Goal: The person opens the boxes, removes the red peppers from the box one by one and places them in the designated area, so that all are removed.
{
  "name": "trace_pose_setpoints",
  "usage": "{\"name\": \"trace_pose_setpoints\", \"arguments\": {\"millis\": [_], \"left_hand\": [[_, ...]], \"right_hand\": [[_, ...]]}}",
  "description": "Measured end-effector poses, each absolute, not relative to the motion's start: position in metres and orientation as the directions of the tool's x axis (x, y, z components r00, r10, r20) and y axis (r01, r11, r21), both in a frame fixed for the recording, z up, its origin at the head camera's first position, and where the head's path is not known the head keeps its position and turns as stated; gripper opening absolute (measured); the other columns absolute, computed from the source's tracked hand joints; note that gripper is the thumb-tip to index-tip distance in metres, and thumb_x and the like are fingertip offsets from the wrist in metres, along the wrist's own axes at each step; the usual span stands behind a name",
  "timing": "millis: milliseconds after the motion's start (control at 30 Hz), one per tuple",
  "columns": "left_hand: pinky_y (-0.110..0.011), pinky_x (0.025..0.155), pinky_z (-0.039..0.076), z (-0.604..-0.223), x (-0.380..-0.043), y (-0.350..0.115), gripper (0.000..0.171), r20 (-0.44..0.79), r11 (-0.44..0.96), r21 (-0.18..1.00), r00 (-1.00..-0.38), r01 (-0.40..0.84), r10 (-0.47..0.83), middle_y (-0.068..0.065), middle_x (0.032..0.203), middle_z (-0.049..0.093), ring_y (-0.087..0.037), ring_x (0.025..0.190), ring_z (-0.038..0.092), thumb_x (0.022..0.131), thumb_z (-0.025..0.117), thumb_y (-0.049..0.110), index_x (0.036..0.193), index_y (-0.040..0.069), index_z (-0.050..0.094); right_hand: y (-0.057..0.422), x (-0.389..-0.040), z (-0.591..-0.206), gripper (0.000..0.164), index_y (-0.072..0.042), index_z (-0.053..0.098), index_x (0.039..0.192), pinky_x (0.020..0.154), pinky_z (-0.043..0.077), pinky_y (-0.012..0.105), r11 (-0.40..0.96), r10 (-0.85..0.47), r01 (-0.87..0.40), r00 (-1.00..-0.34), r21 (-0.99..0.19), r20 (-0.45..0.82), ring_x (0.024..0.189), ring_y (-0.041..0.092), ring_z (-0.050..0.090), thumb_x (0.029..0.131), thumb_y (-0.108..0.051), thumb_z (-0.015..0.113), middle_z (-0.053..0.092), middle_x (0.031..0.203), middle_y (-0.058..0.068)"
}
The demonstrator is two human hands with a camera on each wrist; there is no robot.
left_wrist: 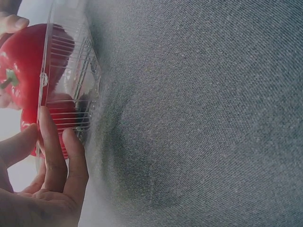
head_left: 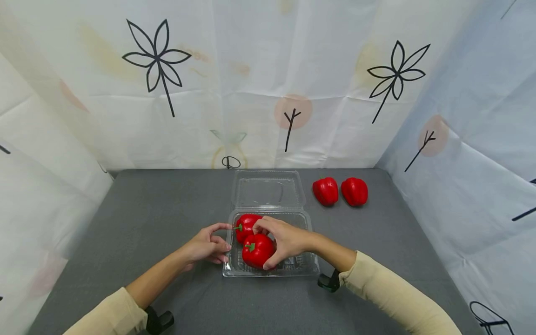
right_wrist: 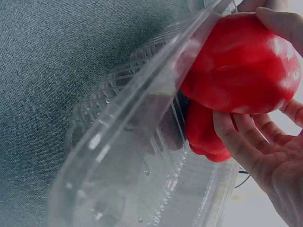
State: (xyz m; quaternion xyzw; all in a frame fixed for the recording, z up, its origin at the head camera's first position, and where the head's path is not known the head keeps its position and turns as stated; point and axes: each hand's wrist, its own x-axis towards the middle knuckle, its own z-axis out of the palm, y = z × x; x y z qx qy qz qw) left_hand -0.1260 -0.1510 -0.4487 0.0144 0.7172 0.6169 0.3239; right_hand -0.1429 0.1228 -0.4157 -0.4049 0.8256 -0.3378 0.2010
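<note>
A clear plastic clamshell container (head_left: pixel 299 267) lies with its lid (head_left: pixel 268 190) folded back on the far side. My right hand (head_left: pixel 291 239) grips a red bell pepper (head_left: pixel 261 256) with a green stem at the front left of the tray, thumb and fingers on opposite sides. Behind it, a second red bell pepper (head_left: pixel 246 223) sits in the tray's far left corner; the right wrist view shows it (right_wrist: pixel 203 137) lower than the held one. My left hand (head_left: pixel 209 246) pinches the container's left rim, thumb and fingertips right at the edge in the left wrist view.
Two more red bell peppers, one on the left (head_left: pixel 325 191) and one on the right (head_left: pixel 354 191), lie to the right of the lid. Grey cloth (head_left: pixel 167 204) covers the table. White patterned curtains (head_left: pixel 251 70) hang at its back and sides.
</note>
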Motion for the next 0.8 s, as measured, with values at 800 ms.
{"name": "trace_pose_setpoints", "arguments": {"millis": [800], "left_hand": [[-0.037,0.066,0.06,-0.451,-0.126,-0.15,0.061,-0.468,0.262,0.882,-0.8,-0.393,0.375,-0.011,0.089,0.07,-0.019,0.065,0.067,0.093,0.068,0.004,0.146,0.006,0.038]], "right_hand": [[0.187,-0.146,-0.397,0.068,-0.007,0.052,0.139,0.085,0.056,0.039,0.462,-0.71,-0.432,-0.703,-0.775,-0.032,0.112,0.022,0.056,0.079,-0.023,0.081,0.058,0.127,0.002]]}}
